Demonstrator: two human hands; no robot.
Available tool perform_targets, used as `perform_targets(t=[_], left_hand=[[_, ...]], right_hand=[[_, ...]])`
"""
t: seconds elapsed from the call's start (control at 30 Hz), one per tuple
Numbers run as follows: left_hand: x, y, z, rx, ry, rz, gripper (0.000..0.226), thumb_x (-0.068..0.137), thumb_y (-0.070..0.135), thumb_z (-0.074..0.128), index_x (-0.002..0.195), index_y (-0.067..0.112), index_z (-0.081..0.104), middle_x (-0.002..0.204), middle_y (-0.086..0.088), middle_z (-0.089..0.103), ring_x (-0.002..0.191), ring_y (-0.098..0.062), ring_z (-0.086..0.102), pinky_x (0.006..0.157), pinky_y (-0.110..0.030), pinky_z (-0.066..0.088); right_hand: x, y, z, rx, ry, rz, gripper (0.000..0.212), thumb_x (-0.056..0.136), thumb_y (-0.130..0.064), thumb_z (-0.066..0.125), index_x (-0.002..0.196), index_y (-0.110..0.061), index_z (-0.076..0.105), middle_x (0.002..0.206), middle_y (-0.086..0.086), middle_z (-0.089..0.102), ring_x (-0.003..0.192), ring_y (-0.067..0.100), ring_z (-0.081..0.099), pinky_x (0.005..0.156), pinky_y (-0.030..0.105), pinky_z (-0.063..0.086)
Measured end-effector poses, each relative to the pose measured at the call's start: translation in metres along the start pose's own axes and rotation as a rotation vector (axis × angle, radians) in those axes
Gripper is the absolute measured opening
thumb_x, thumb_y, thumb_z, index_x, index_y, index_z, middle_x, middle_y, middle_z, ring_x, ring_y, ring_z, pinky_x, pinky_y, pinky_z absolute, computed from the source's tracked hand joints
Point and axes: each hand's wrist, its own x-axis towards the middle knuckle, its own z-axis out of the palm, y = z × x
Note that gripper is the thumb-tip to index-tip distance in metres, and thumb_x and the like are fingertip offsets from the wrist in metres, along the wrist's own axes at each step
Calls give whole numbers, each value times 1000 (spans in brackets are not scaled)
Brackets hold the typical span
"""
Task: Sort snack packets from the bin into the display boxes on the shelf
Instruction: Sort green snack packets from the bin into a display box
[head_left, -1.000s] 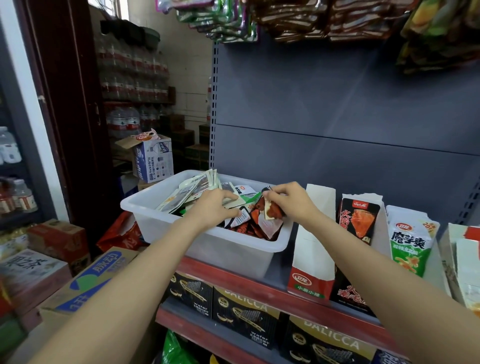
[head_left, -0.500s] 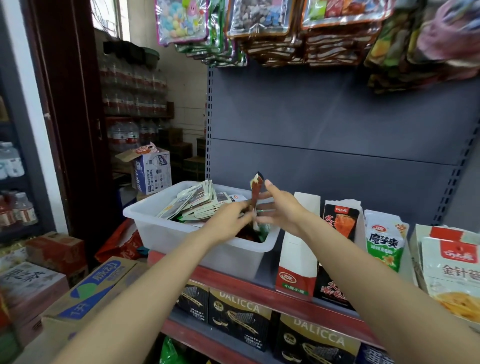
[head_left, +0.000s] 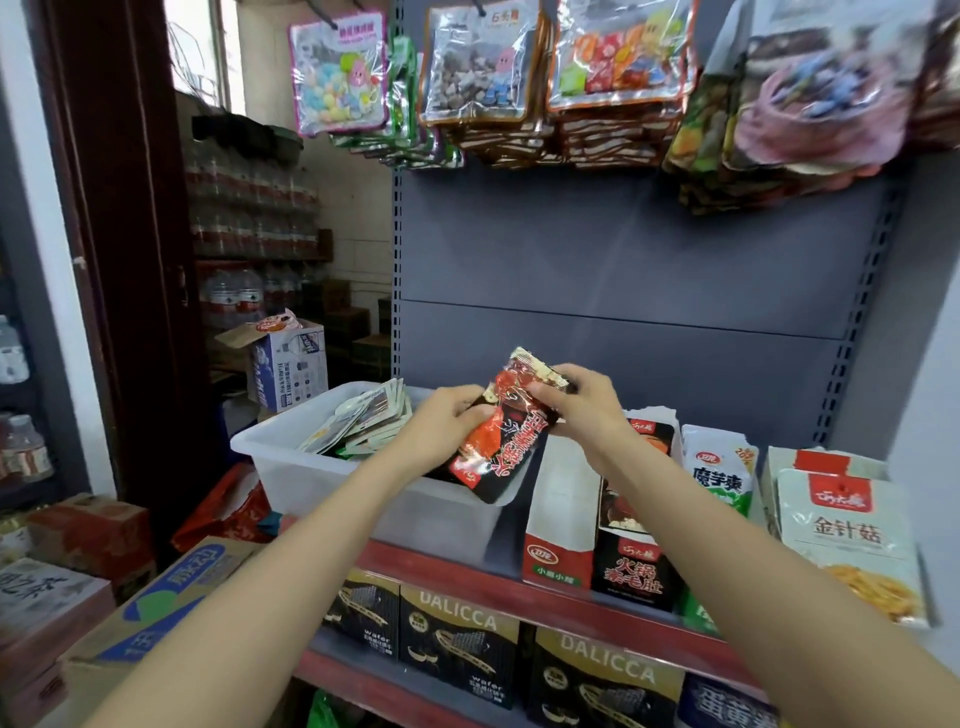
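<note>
A white plastic bin (head_left: 291, 467) stands on the shelf at the left, with several pale snack packets (head_left: 363, 423) leaning in its far left end. Above the bin's right end I hold red-and-black snack packets (head_left: 504, 441) face up and tilted. My left hand (head_left: 447, 423) grips their left edge; my right hand (head_left: 582, 405) pinches the top right. To the right stand display boxes: a white-and-red one (head_left: 558, 525), a black one (head_left: 636, 566), a white-and-green one (head_left: 719, 467) and a pale one with orange print (head_left: 847, 540).
Bags of sweets (head_left: 483, 67) hang from hooks above the grey back panel. Black wafer boxes (head_left: 457, 649) fill the lower shelf. Cardboard cartons (head_left: 150, 613) are stacked on the floor at the left, with water bottles (head_left: 234, 296) behind.
Both hands have lifted out of the bin, bringing up the red-and-black packets and turning them face up. The camera has tilted upward, showing more hanging bags.
</note>
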Motion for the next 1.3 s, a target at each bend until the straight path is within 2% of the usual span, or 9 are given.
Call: perform_targets(t=[0.23,0.4,0.47,0.6,0.77,0.87,1.03,1.17,1.3], left_hand=[[11,17,46,-586,79,-243,23,79,0,71,101,2,65,87,-6,72,76,-15,68,74,-31,57],[37,38,81,-281,258,-30,9,79,6,70,88,7,69,84,-15,71,81,-28,66,85,-44,53],[48,45,91,-41,250,46,11,79,16,70,86,8,68,78,-11,68,78,-31,62,75,-33,46],[64,61,94,166,232,127,10,85,15,66,92,8,69,84,-6,67,85,-26,58,72,-27,33],[87,67,96,314,-17,269,9,84,11,66,76,12,62,69,-1,59,72,-19,52,64,-26,30],[95,76,106,385,-151,320,12,83,13,68,79,13,57,64,7,51,64,-11,45,61,-27,31],[96,60,123,64,-8,125,49,76,21,78,111,17,44,100,-5,62,91,-19,57,73,-27,43],[86,35,132,54,-120,-67,96,70,27,82,143,18,20,129,-8,49,113,-22,53,87,-27,41],[77,19,144,63,-273,-116,103,71,19,82,147,19,12,128,-11,52,109,-22,55,92,-31,45]], right_hand=[[-16,10,-66,-49,328,13,30,83,-5,68,64,-14,47,64,1,54,61,14,54,49,24,42],[-27,10,-103,-560,224,-90,32,73,-3,77,93,-13,55,90,0,61,75,17,55,67,27,43],[-27,10,-112,-762,195,-125,41,73,-8,79,107,-11,57,99,-5,58,86,14,56,74,20,39],[-26,12,-122,-814,152,-78,27,70,-19,82,79,-17,57,81,-1,63,74,15,60,61,22,44],[-16,19,-123,-903,94,-127,65,74,-24,79,131,-14,50,121,7,58,110,21,55,92,30,42],[-6,14,-125,-754,116,-141,48,81,-20,73,124,-13,55,108,2,64,102,19,60,86,28,43],[9,20,-132,-762,200,-118,15,80,-11,71,88,-8,58,90,12,67,85,27,62,70,32,45],[14,29,-132,-723,213,-186,37,83,-1,63,112,-10,42,94,9,62,75,19,55,58,22,34],[19,39,-125,-926,79,-253,69,87,6,53,142,-26,27,98,12,58,79,20,56,69,25,42]])
